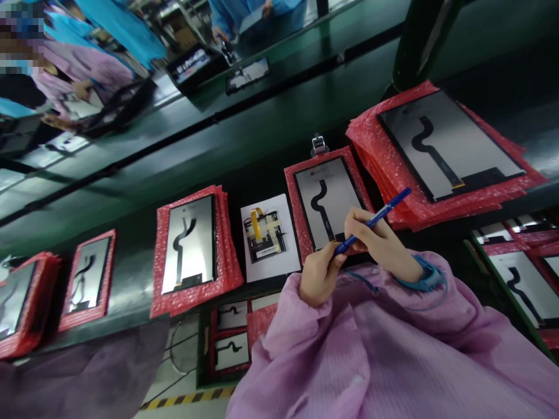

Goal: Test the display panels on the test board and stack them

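Note:
A blue pen slants across the front of my body, over the near edge of the bench. My right hand is closed around its middle, with a blue band on that wrist. At the pen's lower end, my left hand pinches with thumb and fingers; the very tip is hidden there. Just beyond both hands lies a display panel with a black curved flex cable, on a red bubble-wrap sheet. My hands cover its lower right part.
Right of me, a display panel tops a red bubble-wrap stack; another stack lies left. Between them sits white paper with a small circuit assembly. A metal counter-like device stands behind. Green crates hold more panels. Co-workers sit opposite.

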`<state>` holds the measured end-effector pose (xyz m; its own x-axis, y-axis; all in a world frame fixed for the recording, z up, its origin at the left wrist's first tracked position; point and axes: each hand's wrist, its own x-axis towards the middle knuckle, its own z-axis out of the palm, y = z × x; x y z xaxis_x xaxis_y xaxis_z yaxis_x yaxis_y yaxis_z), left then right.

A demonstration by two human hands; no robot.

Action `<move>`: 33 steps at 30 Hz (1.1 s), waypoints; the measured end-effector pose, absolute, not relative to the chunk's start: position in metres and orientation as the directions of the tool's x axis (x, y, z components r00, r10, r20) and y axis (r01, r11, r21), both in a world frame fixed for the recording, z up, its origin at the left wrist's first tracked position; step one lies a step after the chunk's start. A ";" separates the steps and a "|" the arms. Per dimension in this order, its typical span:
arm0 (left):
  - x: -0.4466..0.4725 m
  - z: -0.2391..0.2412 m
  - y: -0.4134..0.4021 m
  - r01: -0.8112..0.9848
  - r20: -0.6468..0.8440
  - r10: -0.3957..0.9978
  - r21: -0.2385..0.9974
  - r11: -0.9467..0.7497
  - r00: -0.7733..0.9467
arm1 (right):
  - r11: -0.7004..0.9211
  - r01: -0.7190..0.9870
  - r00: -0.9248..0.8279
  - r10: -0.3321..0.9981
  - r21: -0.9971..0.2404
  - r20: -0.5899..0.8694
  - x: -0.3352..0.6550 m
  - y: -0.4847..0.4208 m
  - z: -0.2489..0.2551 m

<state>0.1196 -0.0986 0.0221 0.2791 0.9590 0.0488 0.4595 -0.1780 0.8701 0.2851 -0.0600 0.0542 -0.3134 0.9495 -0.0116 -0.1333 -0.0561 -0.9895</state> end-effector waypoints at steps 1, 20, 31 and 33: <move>0.120 0.024 -0.100 0.448 0.038 0.958 0.878 -0.167 0.283 | -0.032 -0.107 -0.329 0.944 -0.994 0.005 0.283 -0.061 0.054; 0.027 0.019 -0.078 0.804 0.405 0.896 0.586 -0.099 -0.185 | 0.209 0.594 -0.174 0.976 -0.777 0.129 0.297 0.022 0.040; -0.021 0.001 -0.005 0.910 0.355 0.925 0.415 -0.025 -0.136 | 0.459 0.847 -0.360 0.865 -0.266 0.349 0.286 0.021 0.020; -0.019 0.003 0.011 0.895 0.357 0.927 0.443 -0.056 -0.119 | 0.547 0.797 -0.485 0.832 -0.254 0.270 0.276 0.033 0.023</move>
